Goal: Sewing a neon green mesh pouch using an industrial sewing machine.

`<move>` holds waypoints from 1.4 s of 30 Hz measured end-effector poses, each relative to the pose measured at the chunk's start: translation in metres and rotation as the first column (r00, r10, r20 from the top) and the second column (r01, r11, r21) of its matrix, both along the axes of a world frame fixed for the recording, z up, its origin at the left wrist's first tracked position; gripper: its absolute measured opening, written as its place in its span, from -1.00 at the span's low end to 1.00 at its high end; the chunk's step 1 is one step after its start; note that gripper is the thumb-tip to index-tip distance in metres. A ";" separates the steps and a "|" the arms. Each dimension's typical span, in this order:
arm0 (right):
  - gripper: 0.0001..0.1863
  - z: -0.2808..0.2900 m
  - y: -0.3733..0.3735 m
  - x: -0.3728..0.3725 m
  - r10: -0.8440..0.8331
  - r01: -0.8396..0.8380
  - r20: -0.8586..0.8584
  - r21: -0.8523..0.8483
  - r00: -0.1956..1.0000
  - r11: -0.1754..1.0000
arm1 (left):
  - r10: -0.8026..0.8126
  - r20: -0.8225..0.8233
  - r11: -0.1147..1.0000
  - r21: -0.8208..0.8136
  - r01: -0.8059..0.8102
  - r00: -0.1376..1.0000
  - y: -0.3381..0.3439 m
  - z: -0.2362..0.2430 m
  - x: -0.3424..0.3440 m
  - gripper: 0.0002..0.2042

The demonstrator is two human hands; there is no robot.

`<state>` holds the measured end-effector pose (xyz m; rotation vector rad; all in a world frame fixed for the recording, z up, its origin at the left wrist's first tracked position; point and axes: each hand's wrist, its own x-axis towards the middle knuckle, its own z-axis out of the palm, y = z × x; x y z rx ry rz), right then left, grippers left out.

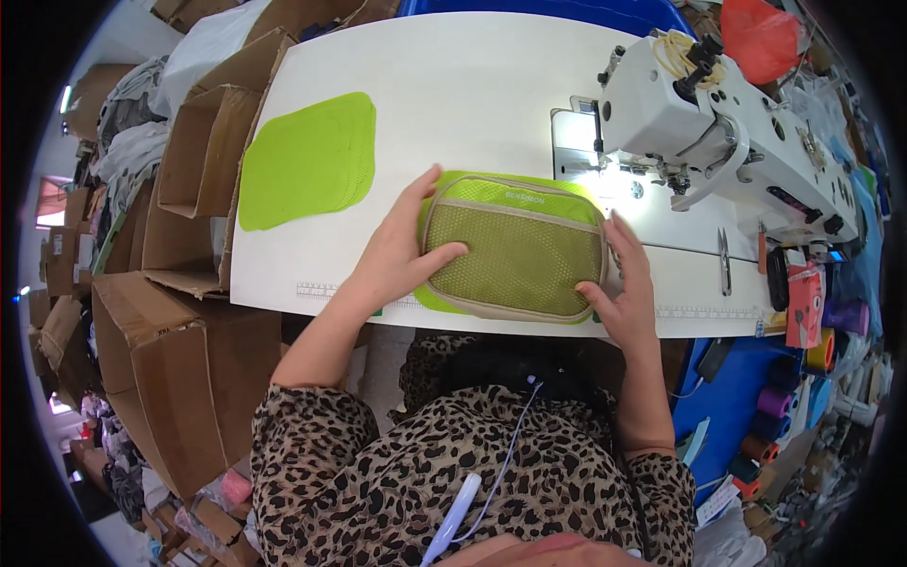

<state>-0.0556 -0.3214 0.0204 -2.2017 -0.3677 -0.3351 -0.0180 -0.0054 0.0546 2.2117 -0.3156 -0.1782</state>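
Note:
My left hand (416,246) grips the left side of a khaki mesh pouch (505,255) with beige trim and a lime band, its thumb lying on the mesh. My right hand (619,283) holds the pouch's right side, thumb on the lower corner. A lime green piece (436,300) shows beneath the pouch's edges. Both lie at the front of the white table (416,104), just in front of the sewing machine's (723,151) lit needle area. A stack of rounded lime green pieces (307,156) rests to the left.
Cardboard boxes (184,378) crowd the table's left side, and a blue bin (529,9) stands behind it. Silver scissors or snips (726,265) lie right of my right hand, near rulers along the front edge. Thread cones (775,402) sit on a blue surface at lower right.

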 end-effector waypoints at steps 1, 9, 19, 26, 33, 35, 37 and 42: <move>-0.26 -0.002 0.000 -0.002 -0.055 0.051 0.015 0.158 0.998 0.986 | -0.013 -0.002 1.000 -0.007 0.013 1.000 0.002 -0.003 -0.007 -0.15; -0.31 -0.005 -0.005 -0.022 -0.018 0.016 -0.034 -0.049 0.999 0.999 | 0.165 -0.033 0.938 -0.303 -0.167 0.986 0.010 -0.025 -0.045 -0.39; -0.30 -0.010 -0.009 -0.034 -0.051 0.058 0.067 -0.113 0.996 0.992 | 0.202 0.033 0.910 -0.375 -0.175 0.979 0.004 -0.035 -0.049 -0.43; -0.38 -0.011 -0.010 -0.035 -0.117 0.121 0.065 -0.078 0.991 0.990 | 0.159 0.098 0.935 -0.335 -0.118 0.982 0.001 -0.040 -0.040 -0.45; -0.37 -0.016 -0.006 -0.031 -0.120 0.124 0.054 -0.074 0.991 0.989 | 0.245 0.153 0.918 -0.353 -0.178 0.957 0.004 -0.046 -0.046 -0.51; -0.35 -0.014 -0.007 -0.036 -0.127 0.128 0.027 -0.056 0.992 0.990 | 0.261 0.178 0.907 -0.383 -0.177 0.949 0.002 -0.048 -0.045 -0.57; -0.36 -0.016 -0.006 -0.038 -0.120 0.121 0.022 -0.027 0.992 0.992 | 0.288 0.205 0.922 -0.322 -0.213 0.936 0.003 -0.040 -0.046 -0.62; -0.39 -0.021 -0.005 -0.047 -0.100 0.100 0.011 0.016 0.995 0.995 | 0.304 0.341 0.941 -0.252 -0.225 0.889 0.012 -0.031 -0.053 -0.63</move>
